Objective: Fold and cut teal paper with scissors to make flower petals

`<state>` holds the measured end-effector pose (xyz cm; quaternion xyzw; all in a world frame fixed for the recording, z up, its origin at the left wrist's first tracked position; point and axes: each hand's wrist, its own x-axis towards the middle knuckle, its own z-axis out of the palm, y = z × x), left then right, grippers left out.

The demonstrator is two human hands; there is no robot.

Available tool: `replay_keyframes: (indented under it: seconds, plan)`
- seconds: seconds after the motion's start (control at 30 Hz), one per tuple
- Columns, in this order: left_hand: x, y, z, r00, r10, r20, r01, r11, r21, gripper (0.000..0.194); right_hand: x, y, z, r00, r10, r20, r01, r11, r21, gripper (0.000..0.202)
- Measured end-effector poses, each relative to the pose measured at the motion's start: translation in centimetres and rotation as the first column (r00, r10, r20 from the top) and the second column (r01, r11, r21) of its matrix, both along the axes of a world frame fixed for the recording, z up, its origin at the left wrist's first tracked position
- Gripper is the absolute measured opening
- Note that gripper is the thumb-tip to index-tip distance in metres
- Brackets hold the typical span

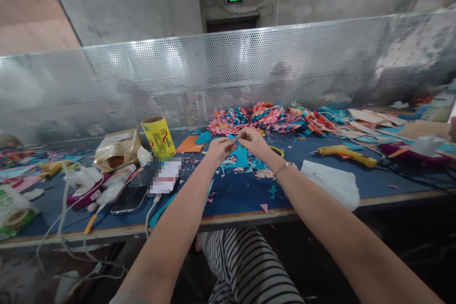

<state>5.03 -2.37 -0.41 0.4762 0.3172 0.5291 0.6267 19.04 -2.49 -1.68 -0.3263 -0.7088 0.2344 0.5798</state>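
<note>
Both hands meet over the middle of the blue table. My left hand (221, 148) pinches a small blue paper piece (232, 139) between thumb and fingers. Close on its right, my right hand (251, 141) has its fingertips pressed together at the same piece; whether they grip it is too small to tell. Below the hands lies a blue paper sheet (241, 157) among blue and pink scraps. Just behind them are colourful bunches of cut paper (231, 121) in pink, blue and orange.
A yellow container (158, 137), an open bag (117, 149) and phones (130, 198) with cables stand left. On the right lie a yellow glue gun (347, 155), a white sheet (331, 183) and paper strips. A perforated metal panel (171, 85) runs behind the table (245, 194).
</note>
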Motion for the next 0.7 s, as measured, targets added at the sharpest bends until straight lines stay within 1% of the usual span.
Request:
replay_keyframes:
  seconds: [0.27,0.53,0.7]
  plan:
    - [-0.03,-0.07,0.10,1.000,0.009,-0.013,-0.009,1.000,-0.019,0.016,-0.05,-0.03,-0.05,0.999,-0.038,0.001,0.038,0.999,-0.006,0.010]
    - [-0.05,-0.20,0.14,1.000,0.025,-0.004,-0.026,1.000,-0.017,0.015,-0.02,0.23,-0.29,0.999,-0.027,-0.036,0.024,0.998,-0.065,0.013]
    - [-0.04,-0.24,0.14,1.000,0.022,-0.013,-0.022,1.000,-0.015,0.015,0.04,0.02,-0.15,0.999,-0.048,0.016,0.049,0.998,-0.031,0.011]
